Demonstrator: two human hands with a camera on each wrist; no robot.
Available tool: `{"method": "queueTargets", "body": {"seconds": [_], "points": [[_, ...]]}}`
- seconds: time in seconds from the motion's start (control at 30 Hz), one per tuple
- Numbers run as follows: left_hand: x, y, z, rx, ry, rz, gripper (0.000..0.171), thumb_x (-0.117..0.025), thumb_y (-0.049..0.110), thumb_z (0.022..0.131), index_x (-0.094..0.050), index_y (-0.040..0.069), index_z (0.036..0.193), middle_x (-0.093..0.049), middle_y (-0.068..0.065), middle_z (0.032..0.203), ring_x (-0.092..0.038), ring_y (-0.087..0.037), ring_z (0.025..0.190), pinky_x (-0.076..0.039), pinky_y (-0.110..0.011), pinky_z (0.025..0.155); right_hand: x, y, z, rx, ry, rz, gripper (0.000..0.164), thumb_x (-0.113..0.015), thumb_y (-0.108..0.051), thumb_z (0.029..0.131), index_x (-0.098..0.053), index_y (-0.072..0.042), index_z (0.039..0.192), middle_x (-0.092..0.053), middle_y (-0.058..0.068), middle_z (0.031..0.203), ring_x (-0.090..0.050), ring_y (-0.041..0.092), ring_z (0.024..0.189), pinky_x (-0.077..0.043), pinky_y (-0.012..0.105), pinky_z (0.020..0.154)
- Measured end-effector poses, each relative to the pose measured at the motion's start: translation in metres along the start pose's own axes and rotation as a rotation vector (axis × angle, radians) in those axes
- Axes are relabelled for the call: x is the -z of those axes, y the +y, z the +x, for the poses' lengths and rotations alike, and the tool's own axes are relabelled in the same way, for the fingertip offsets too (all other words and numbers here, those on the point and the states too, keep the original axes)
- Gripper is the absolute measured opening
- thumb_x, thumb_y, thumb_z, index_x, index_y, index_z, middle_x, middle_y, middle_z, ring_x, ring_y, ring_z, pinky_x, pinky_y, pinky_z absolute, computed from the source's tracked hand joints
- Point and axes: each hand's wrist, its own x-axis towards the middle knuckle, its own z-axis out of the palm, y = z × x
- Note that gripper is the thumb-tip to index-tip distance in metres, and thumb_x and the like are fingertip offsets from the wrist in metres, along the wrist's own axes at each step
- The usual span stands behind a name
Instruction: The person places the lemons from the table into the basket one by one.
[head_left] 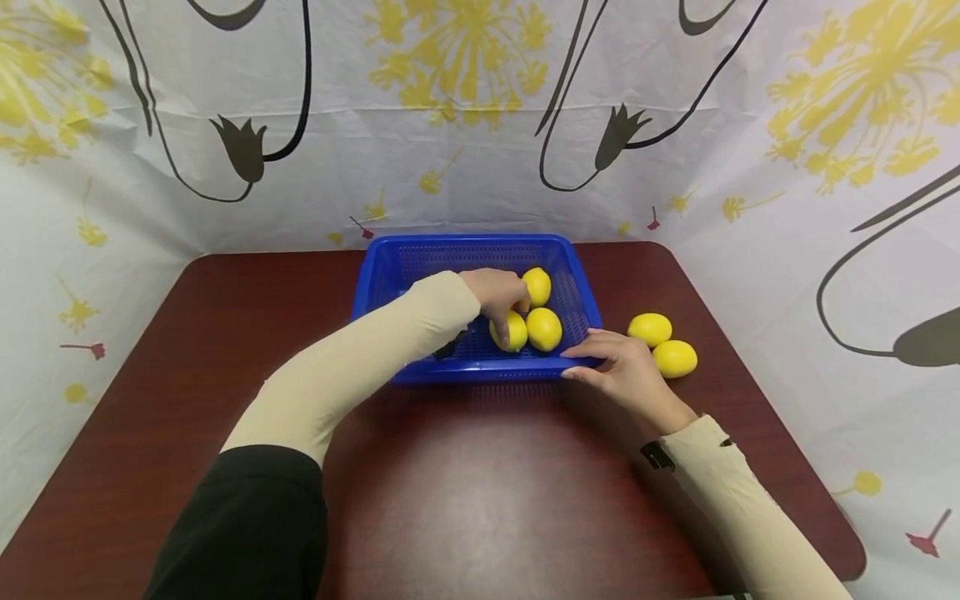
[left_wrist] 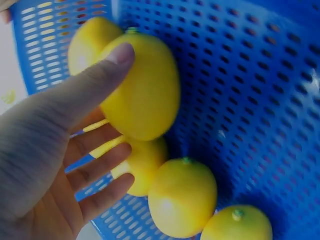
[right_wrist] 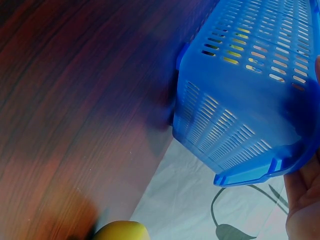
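I have one basket [head_left: 495,365], blue and slotted, at the middle of the head view, set on the table [head_left: 480,500]. Three lemons show in it there: one under my left hand [head_left: 497,292], a second lemon [head_left: 545,330] just right of it, and a third lemon [head_left: 537,286] above that pair. The left wrist view counts more – five lemons, two in the upper left and three running down to the lower right.

My left hand is grasping a lemon [left_wrist: 150,95]: the thumb lies across its face, the other fingers bent behind and below. My right hand [head_left: 626,371] grips the basket by its near right corner, fingers over the rim and thumb under it.

Two more lemons [head_left: 663,346] lie on the table at the right of the head view, touching or nearly so, just beyond my right hand; one lemon peeps in at the bottom edge of the right wrist view.

I wear two cream sleeves [head_left: 375,350], with one black sleeve [head_left: 247,517] at the lower left. Behind everything hangs white cloth [head_left: 480,200] – three big yellow bursts across its top, three brown blooms below them.
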Motion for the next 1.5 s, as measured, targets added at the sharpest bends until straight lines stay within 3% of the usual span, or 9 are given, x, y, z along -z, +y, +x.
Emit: {"method": "queueTargets", "body": {"seconds": [0.3, 0.57, 0.9, 1.2, 1.5], "points": [[0.021, -0.006, -0.023, 0.047, 0.001, -0.053, 0.071, -0.079, 0.038, 0.083, -0.052, 0.013, 0.144, -0.057, -0.008, 0.142, -0.054, -0.023, 0.130, -0.046, -0.039, 0.110, 0.000, -0.003, 0.001, 0.000, -0.007, 0.004, 0.028, -0.087, -0.018, 0.072, -0.079, -0.018, 0.099, -0.077, -0.003, 0.091, -0.066, 0.032, 0.114, -0.050, 0.004, 0.074], [0.039, -0.016, -0.042, 0.027, 0.063, -0.122, 0.070, -0.078, 0.040, 0.084, -0.051, 0.016, 0.144, -0.054, -0.006, 0.145, -0.050, -0.023, 0.135, -0.045, -0.039, 0.111, 0.001, -0.003, -0.001, -0.009, -0.003, -0.022, 0.028, -0.087, -0.018, 0.072, -0.080, -0.019, 0.099, -0.077, -0.002, 0.095, -0.066, 0.031, 0.115, -0.048, 0.002, 0.077], [0.036, -0.035, -0.063, -0.020, 0.139, -0.232, 0.069, -0.079, 0.038, 0.083, -0.052, 0.016, 0.143, -0.053, -0.005, 0.146, -0.053, -0.022, 0.132, -0.045, -0.037, 0.110, 0.000, -0.004, 0.000, -0.025, -0.001, -0.026, 0.028, -0.087, -0.017, 0.071, -0.080, -0.017, 0.098, -0.078, 0.002, 0.100, -0.066, 0.034, 0.116, -0.048, 0.001, 0.073], [0.035, -0.051, -0.109, 0.016, 0.259, -0.281, 0.070, -0.079, 0.037, 0.083, -0.051, 0.014, 0.144, -0.057, -0.005, 0.143, -0.054, -0.023, 0.131, -0.045, -0.038, 0.110, -0.002, -0.004, 0.001, -0.018, 0.009, -0.014, 0.028, -0.088, -0.016, 0.071, -0.080, -0.017, 0.098, -0.078, 0.002, 0.099, -0.065, 0.035, 0.117, -0.046, -0.001, 0.073], [0.014, -0.056, -0.168, 0.056, 0.421, -0.235, 0.063, -0.079, 0.036, 0.083, -0.057, 0.017, 0.139, -0.059, -0.005, 0.139, -0.059, -0.024, 0.125, -0.048, -0.044, 0.105, -0.003, -0.002, -0.001, -0.011, 0.009, -0.005, 0.029, -0.088, -0.014, 0.070, -0.080, -0.016, 0.097, -0.079, 0.003, 0.097, -0.065, 0.037, 0.116, -0.046, -0.002, 0.075]]}}
